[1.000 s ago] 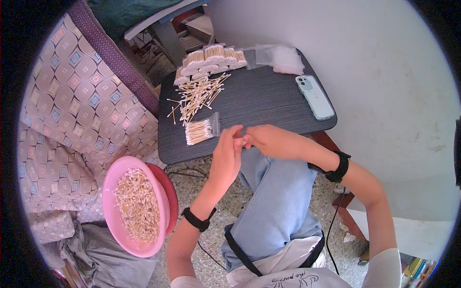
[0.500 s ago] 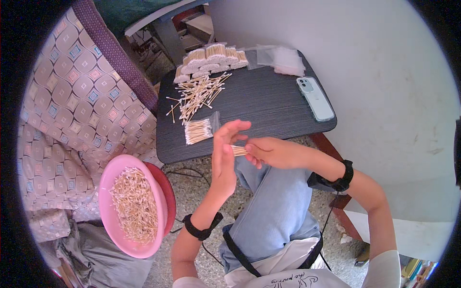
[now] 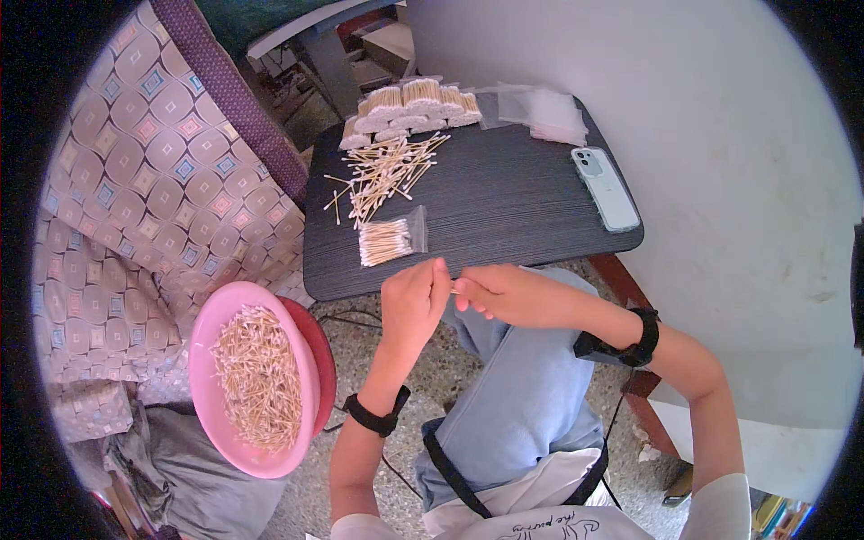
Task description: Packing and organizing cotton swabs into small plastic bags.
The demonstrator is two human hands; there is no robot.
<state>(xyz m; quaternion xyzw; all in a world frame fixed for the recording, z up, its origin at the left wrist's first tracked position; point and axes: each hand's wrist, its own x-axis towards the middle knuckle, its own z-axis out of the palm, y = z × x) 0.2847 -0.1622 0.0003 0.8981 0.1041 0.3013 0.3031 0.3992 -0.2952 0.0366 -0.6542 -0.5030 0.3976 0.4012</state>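
Observation:
My left hand [image 3: 412, 301] and my right hand [image 3: 508, 295] meet in front of the table's near edge, above my lap. Both are closed on a small bundle of cotton swabs, of which only a sliver shows between them. Just beyond my left hand, a clear bag of cotton swabs [image 3: 385, 243] lies flat on the dark table [image 3: 513, 202]. Loose cotton swabs [image 3: 393, 171] are heaped behind it. Filled swab packs [image 3: 421, 99] are stacked at the far edge.
A pink basin [image 3: 209, 396] full of cotton swabs stands at the left on a red support [image 3: 321, 360]. Flat clear bags [image 3: 553, 115] and a pale phone [image 3: 607, 191] lie at the table's right side. A wall [image 3: 738, 180] borders the right; patterned cloth [image 3: 162, 171] hangs at the left.
My left hand's fingers, raised and spread before, have curled down around the swabs. The bundle, plainly visible earlier, is now mostly covered. The whole view has shifted slightly.

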